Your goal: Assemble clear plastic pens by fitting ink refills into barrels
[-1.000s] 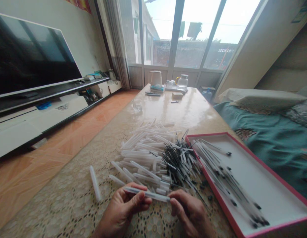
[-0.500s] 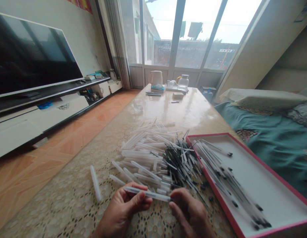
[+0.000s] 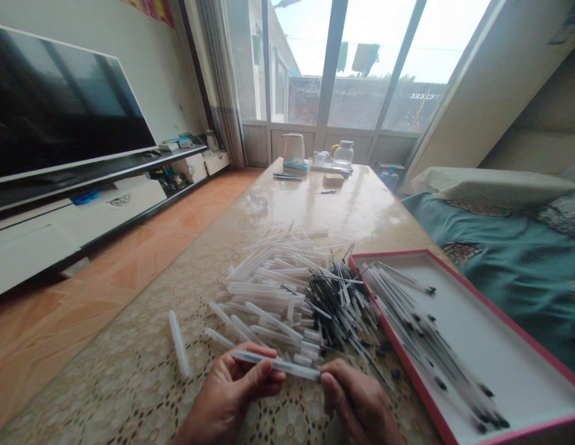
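A translucent white pen (image 3: 294,369) lies nearly level between my two hands above the table's near end. My left hand (image 3: 238,374) pinches its barrel between thumb and fingers. At the pen's dark right end, the thumb and forefinger of my right hand (image 3: 355,392) are closed; they partly hide that end. Just beyond my hands lies a heap of translucent pen barrels (image 3: 264,287). Beside it on the right is a pile of dark ink refills (image 3: 338,296). One loose white barrel (image 3: 178,343) rests apart on the left.
A pink-edged tray (image 3: 496,327) on the right holds several pens (image 3: 426,334) with black ends. Small black plugs (image 3: 396,374) lie beside it. Farther along the table (image 3: 213,247) stand a glass ashtray (image 3: 258,201), a small box (image 3: 332,180) and a glass jug (image 3: 345,151).
My right hand has shifted slightly, and its fingers have closed more tightly at the pen's dark end. My left hand and the pen have hardly moved.
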Action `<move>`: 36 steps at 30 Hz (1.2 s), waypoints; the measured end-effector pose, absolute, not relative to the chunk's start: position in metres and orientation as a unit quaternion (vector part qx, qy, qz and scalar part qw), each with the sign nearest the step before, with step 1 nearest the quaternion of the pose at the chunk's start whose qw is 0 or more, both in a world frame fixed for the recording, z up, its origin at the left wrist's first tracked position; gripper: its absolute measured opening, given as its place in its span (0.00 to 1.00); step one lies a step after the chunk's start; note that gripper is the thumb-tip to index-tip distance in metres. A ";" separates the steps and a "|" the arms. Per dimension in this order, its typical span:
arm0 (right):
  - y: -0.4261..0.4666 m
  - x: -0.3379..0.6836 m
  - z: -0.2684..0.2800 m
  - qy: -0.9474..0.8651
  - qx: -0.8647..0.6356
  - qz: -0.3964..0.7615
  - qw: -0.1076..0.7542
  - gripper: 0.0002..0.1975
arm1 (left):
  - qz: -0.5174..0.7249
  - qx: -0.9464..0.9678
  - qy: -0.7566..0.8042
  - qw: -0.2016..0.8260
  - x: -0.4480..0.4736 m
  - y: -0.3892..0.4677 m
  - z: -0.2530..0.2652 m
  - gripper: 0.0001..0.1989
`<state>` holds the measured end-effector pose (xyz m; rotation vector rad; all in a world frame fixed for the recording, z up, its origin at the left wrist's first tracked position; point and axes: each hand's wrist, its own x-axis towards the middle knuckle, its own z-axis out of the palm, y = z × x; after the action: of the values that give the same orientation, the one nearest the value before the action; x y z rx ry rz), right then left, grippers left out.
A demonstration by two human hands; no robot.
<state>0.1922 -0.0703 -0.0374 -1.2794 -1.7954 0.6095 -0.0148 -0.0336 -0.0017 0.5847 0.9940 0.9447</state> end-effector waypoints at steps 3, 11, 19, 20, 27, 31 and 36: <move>-0.070 0.192 -0.037 -0.701 -0.516 0.248 0.426 0.10 | 0.432 0.266 0.450 0.735 -0.015 -0.035 -0.001 0.11; -0.070 0.191 -0.039 -0.704 -0.507 0.254 0.427 0.15 | 0.428 0.266 0.463 0.729 -0.014 -0.035 0.003 0.12; -0.069 0.191 -0.036 -0.709 -0.503 0.259 0.421 0.14 | 0.431 0.261 0.462 0.730 -0.013 -0.035 0.005 0.12; -0.069 0.192 -0.036 -0.709 -0.501 0.261 0.422 0.14 | 0.431 0.260 0.461 0.731 -0.013 -0.035 0.005 0.12; -0.070 0.195 -0.025 -0.662 -0.549 0.239 0.452 0.08 | 0.446 0.234 0.471 0.724 -0.012 -0.033 0.005 0.13; -0.063 0.215 -0.009 -0.594 -0.606 0.225 0.480 0.08 | 0.453 0.223 0.473 0.722 -0.011 -0.033 0.007 0.14; -0.055 0.228 -0.004 -0.555 -0.613 0.222 0.517 0.14 | 0.453 0.227 0.479 0.716 -0.011 -0.034 0.008 0.13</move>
<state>0.2279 -0.0554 -0.0039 -1.4721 -1.3327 0.5332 -0.0114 -0.0337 0.0075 0.5032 1.0609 1.0028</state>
